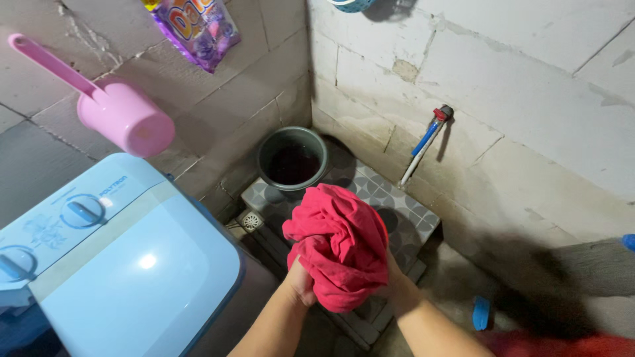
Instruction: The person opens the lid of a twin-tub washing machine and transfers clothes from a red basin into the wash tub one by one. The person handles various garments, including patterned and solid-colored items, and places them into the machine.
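Both hands grip red cloth point(340, 244) above dark-filled bucket point(292, 158)

A red cloth point(340, 244), bunched and crumpled into a wad, is held up in mid-scene, near of the dark bucket point(292, 158).

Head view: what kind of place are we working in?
Likely a home laundry or wash corner: a blue washing machine, a dark bucket on a tiled floor pad, a wall tap on bare block walls.

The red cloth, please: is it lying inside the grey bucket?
No, the red cloth is bunched between both hands, left hand and right hand, in front of the grey bucket.
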